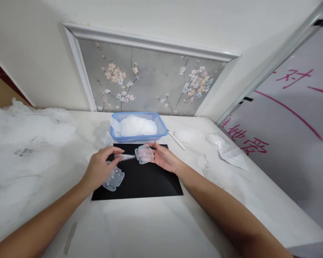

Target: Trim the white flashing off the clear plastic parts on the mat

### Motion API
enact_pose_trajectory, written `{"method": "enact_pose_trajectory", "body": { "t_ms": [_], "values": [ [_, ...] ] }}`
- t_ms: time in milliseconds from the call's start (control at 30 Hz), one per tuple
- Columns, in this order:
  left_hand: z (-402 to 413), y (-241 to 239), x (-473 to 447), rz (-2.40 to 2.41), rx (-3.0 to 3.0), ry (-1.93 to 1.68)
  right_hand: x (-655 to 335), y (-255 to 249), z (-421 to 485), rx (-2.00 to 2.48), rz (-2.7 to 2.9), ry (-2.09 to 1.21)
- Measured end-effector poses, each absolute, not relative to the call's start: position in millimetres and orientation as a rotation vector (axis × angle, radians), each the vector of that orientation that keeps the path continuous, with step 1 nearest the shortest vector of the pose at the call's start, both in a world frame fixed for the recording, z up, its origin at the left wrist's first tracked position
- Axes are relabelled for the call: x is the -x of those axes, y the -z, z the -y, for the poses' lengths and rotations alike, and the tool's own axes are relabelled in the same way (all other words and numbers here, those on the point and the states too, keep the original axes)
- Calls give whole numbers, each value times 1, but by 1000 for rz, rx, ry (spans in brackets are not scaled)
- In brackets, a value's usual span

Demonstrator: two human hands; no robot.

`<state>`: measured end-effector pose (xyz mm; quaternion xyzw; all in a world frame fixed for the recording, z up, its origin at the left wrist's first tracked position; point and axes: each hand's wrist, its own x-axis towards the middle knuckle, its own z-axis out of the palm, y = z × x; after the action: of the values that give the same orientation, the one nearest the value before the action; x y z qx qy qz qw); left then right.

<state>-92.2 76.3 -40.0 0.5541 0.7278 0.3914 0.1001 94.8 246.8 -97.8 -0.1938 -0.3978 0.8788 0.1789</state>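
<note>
Holding a clear plastic piece (144,154) in the fingertips, the right hand (163,157) keeps it raised over the far edge of the black mat (148,181). The left hand (99,168) pinches a slim translucent tube (125,157) between thumb and fingers, tip pointing at the piece and almost touching it. A second clear piece (113,179) lies on the mat, partly under the left hand. Behind the mat stands a blue basket (161,126) of white material. The step in hand appears to be bringing tube and piece together; the next move calls for fine alignment of the tip while both pinches stay firm.
</note>
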Motion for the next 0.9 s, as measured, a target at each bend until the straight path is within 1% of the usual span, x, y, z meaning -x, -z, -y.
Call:
{"method": "enact_pose_trajectory", "body": {
  "t_ms": [100, 167, 367, 467, 567, 733, 900],
  "values": [
    [-76, 36, 90, -2188, -1485, -1453, -94, 98, -247, 545, 1107, -2492],
    [-76, 37, 88, -2142, -1448, -1520, -94, 98, -247, 548, 1105, -2491],
    [-77, 47, 84, -1640, -1169, -1366, -95, 97, -246, 532, 1118, -2481],
    [-79, 54, 83, -1676, -1177, -1262, -95, 97, -246, 538, 1128, -2475],
    [-83, 61, 82, -1708, -1112, -1292, -95, 98, -247, 532, 1125, -2477],
    [-84, 68, 84, -1543, -942, -1292, -95, 101, -245, 525, 1150, -2437],
    [-83, 64, 86, -1396, -740, -1312, -96, 101, -242, 557, 1154, -2399]
  ]
}}
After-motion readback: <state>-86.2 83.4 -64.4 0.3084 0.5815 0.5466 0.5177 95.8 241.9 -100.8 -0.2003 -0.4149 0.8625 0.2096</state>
